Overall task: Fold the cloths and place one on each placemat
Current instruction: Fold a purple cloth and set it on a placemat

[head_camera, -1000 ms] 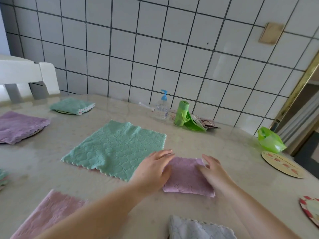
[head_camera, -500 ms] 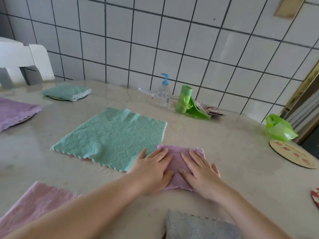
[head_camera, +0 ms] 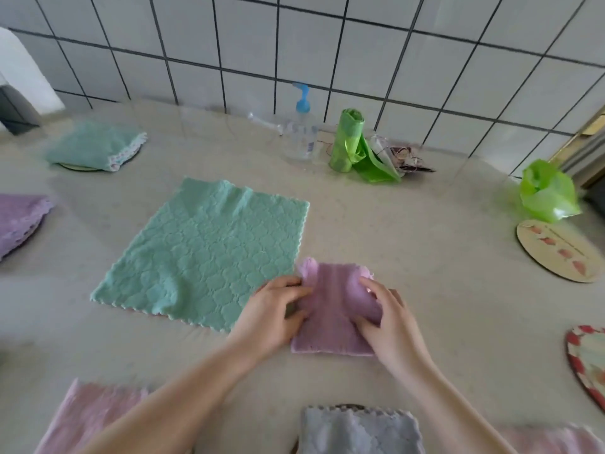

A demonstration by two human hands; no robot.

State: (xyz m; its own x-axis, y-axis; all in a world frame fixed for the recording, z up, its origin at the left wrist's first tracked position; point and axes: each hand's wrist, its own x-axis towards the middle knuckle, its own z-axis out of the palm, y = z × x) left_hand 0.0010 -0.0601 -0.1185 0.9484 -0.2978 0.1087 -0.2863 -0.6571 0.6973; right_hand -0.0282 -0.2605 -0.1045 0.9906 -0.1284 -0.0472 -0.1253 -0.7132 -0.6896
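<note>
Several cloths were spread over the pale surface (head_camera: pixel 425 257), which ran back to a tiled wall. Largest among them was the flat green cloth (head_camera: pixel 209 253), laid open left of centre and not yet folded. Touching its near right corner lay the folded pink cloth (head_camera: pixel 330 309), a small rectangle held at both sides. The left hand (head_camera: pixel 271 316) was curled against its left edge, and the right hand (head_camera: pixel 389 319) was closed over its right side, the fingers (head_camera: pixel 366 286) bunching the fabric there; a pinching grip on the cloth was judged for both, though the thumbs were partly hidden.

Placemats were seen around the edge. A folded green cloth (head_camera: pixel 95 145) was set on one at far left, a purple cloth (head_camera: pixel 19 217) on another at left, and a grey cloth (head_camera: pixel 357 430) on one at the near edge. Two were bare: the round placemat (head_camera: pixel 556 253) at right and the red-rimmed placemat (head_camera: pixel 586 365) nearer on the right. An unfolded pink cloth (head_camera: pixel 88 417) lay at near left.

Folding of the pink cloth was judged finished, with lifting in hand. Next, it would need to be carried right, kept pinched so the folds hold, and set on a bare placemat.
</note>
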